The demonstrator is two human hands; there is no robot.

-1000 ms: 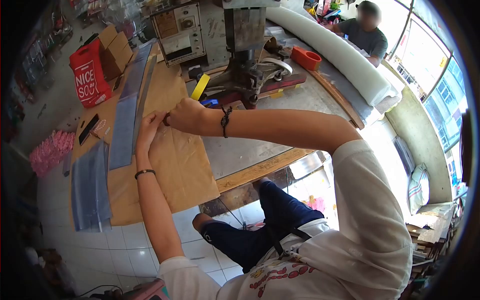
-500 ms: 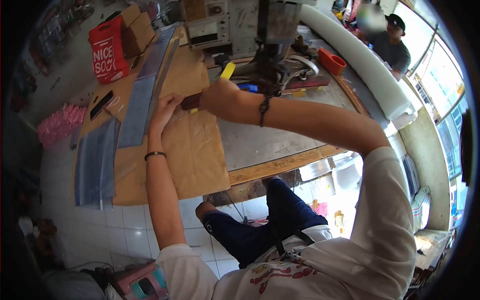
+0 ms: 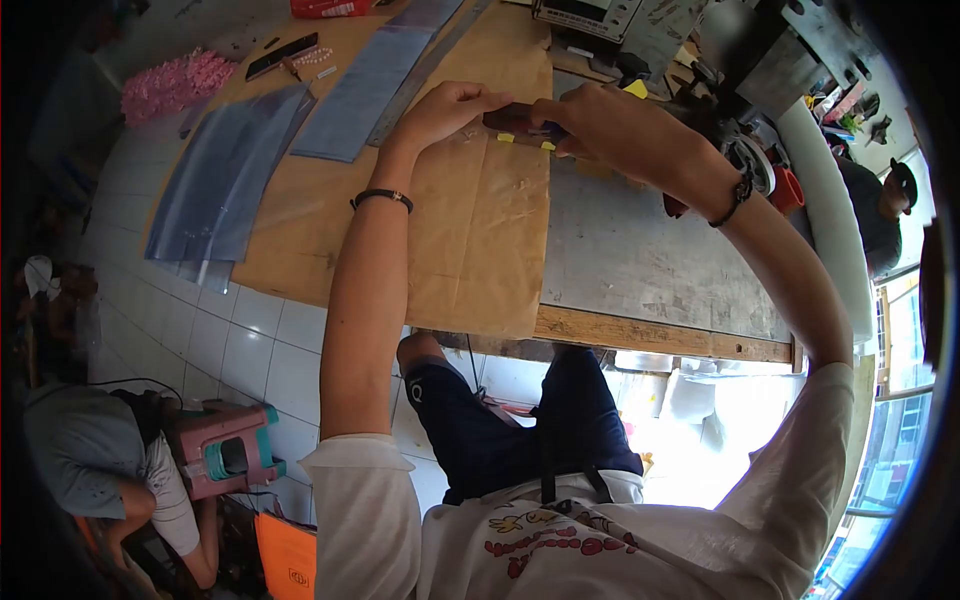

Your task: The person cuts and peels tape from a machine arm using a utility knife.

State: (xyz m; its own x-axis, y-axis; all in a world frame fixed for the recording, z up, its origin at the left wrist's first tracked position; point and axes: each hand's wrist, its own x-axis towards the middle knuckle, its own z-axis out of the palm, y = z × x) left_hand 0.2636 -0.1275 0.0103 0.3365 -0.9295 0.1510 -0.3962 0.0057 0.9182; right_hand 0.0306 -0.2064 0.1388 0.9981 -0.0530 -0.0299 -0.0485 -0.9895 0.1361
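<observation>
A short dark red-brown bar [image 3: 508, 117] with small yellow pieces along its lower edge spans the gap between my hands, above the brown sheet on the table. My left hand [image 3: 447, 116] pinches its left end between thumb and fingers. Closed around the right end is my right hand [image 3: 625, 130], palm side hidden. A yellow piece [image 3: 636, 88] shows just behind my right knuckles; whether this hand holds it is unclear. Brown sheet [image 3: 450, 240] covers the table's left part, and bare grey metal [image 3: 650, 265] lies under my right forearm.
Bluish clear plastic sheets [image 3: 225, 180] and a phone [image 3: 282, 56] lie at left, near a pink bundle [image 3: 178, 85]. A machine head [image 3: 765, 75] stands at back right, beside a white roll [image 3: 835, 200]. Another person [image 3: 115, 450] crouches at lower left near a pink stool [image 3: 225, 455].
The view has tilted down and turned, so the table appears shifted. Both hands still hold the bar. A crouching person has come into view at lower left.
</observation>
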